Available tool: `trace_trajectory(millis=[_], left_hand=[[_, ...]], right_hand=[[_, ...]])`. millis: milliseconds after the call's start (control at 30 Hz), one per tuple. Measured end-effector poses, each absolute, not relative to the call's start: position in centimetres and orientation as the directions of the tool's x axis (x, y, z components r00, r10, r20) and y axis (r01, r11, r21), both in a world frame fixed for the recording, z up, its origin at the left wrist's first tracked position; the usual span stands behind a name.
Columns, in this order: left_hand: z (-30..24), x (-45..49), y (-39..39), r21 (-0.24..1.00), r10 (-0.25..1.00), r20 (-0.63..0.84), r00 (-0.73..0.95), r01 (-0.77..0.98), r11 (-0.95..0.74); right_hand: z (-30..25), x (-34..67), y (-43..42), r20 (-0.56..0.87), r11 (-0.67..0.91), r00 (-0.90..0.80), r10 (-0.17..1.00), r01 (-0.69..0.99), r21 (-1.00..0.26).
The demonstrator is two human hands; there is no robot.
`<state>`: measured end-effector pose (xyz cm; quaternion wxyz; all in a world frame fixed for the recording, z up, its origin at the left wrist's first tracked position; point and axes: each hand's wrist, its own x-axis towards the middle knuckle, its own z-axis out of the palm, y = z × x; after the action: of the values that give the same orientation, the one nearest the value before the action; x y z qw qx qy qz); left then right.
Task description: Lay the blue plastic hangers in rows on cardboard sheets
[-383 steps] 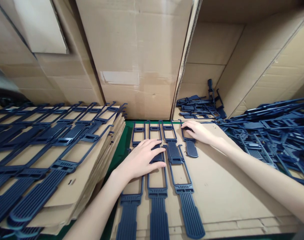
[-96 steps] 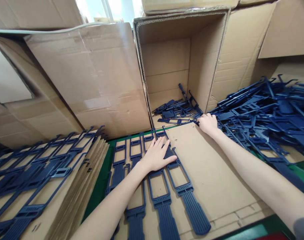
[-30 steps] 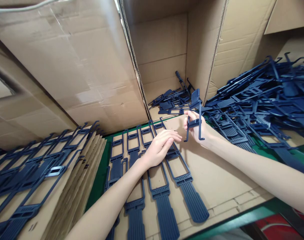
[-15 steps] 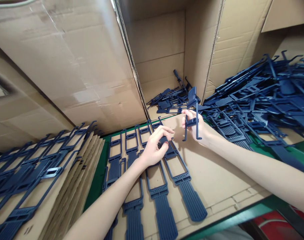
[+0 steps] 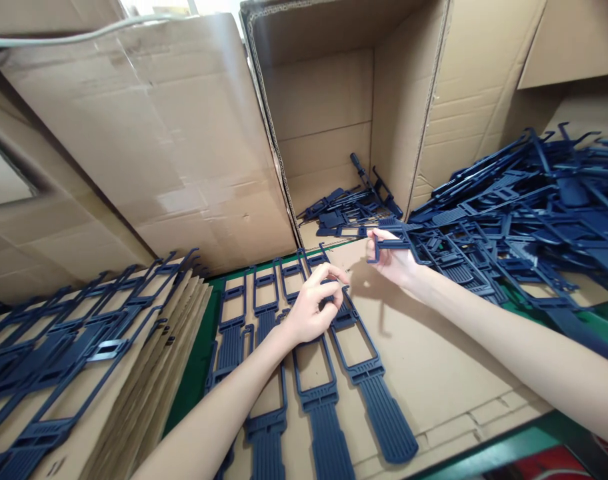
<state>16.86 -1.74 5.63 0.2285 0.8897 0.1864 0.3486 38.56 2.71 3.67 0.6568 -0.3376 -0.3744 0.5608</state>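
1. Cardboard boxes crowd the back of the green table (image 5: 194,373): a tall taped carton (image 5: 184,153) and, beside it, an open carton (image 5: 324,87) with a small jumble of parts (image 5: 334,219) on its floor.
2. From where I stand, the right hand (image 5: 397,263) is pinched on a dark-blue hooked plastic frame (image 5: 394,245), raised above the far part of a cardboard sheet (image 5: 434,380). It's seen nearly edge-on against other blue pieces, so its far end is hard to make out.
3. Over the laid-out frames (image 5: 390,420) the left hand (image 5: 311,307) curls, thumb towards fingers; whether it grips anything, I can't tell. That hand and its forearm cover several frames, and the nearest ones run out of view.
4. To the right, a tangled heap (image 5: 574,190) sits beyond the right forearm, individual pieces indistinct.
5. At left, stacked cardboard layers (image 5: 169,347) carry more frames, cut off at the edge.
6. Something red (image 5: 544,463) barely shows at bottom right.
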Motion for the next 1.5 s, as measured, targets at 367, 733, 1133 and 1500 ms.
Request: trace_trajectory(millis=[367,733,1133,1500], left_hand=[[5.5,16.7,-1.5,0.499,0.503,0.498,0.706,0.241,-0.832],[5.3,16.8,-1.3,0.322,0.457,0.488,0.744,0.333,-0.886],[4.4,16.1,-0.6,0.151,0.49,0.285,0.824,0.467,-0.871],[4.5,16.3,-0.7,0.182,0.478,0.256,0.84,0.444,-0.878]], right_hand=[[2.4,40.5,4.4,0.13,0.225,0.243,0.961,-0.42,-0.879],[2.5,40.7,4.5,0.283,0.394,0.42,0.862,-0.204,-0.896],[2.3,41.1,4.8,0.503,0.605,0.496,0.708,-0.059,-0.794],[1.7,41.8,4.9,0.778,0.62,0.113,0.617,0.538,-0.57]])
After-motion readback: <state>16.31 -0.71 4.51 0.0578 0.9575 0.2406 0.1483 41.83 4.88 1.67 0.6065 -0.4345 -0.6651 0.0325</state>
